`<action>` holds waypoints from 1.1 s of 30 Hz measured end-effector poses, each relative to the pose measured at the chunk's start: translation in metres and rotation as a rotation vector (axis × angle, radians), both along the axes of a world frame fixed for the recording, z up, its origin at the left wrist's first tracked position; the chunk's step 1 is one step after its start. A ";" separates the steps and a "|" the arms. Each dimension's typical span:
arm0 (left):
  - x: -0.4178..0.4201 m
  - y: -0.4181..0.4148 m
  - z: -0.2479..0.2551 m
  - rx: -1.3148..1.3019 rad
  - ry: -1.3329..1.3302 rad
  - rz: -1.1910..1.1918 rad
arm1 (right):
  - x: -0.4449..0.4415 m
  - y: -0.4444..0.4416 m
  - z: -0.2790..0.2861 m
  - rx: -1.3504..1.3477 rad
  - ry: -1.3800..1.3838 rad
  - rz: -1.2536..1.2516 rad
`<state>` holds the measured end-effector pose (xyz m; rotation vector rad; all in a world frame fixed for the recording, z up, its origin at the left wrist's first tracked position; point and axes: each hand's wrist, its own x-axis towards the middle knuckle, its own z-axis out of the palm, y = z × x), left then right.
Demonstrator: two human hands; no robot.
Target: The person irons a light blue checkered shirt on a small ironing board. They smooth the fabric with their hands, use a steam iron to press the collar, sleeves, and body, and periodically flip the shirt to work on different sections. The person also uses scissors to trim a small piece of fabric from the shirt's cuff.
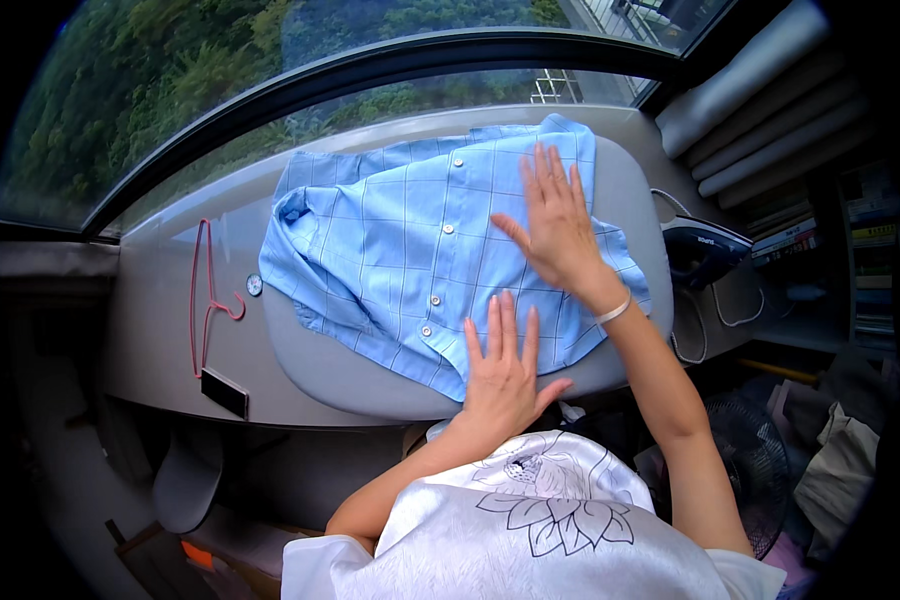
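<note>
A light blue checked button-up shirt [390,240] lies spread on a grey ironing board [345,382], its collar towards the left. White buttons run down the placket across its middle. My left hand [502,375] rests palm down on the shirt's near edge, fingers spread and pointing away from me. Farther up, my right hand [559,217] lies flat on the fabric to the right of the buttons, thumb out to the side. Neither hand grips anything.
Right of the board lies a dark blue SUPOR clothes iron [705,247] with a looped cord. On the left are a red clothes hanger [208,300], a small round compass-like dial [254,284] and a smartphone [225,393]. A window frame [390,67] runs behind; a fan [746,472] stands at lower right.
</note>
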<state>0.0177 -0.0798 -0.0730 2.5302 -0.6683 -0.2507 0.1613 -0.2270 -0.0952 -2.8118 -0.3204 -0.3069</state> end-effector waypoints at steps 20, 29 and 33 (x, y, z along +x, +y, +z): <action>-0.013 0.067 0.012 0.162 -0.092 0.141 | -0.088 0.056 0.005 0.073 0.157 0.354; 0.004 0.091 0.005 -0.206 -0.243 0.500 | -0.090 0.065 -0.001 0.013 0.128 0.323; 0.018 0.084 0.002 -0.155 -0.067 0.598 | -0.106 0.074 0.005 0.025 0.158 0.267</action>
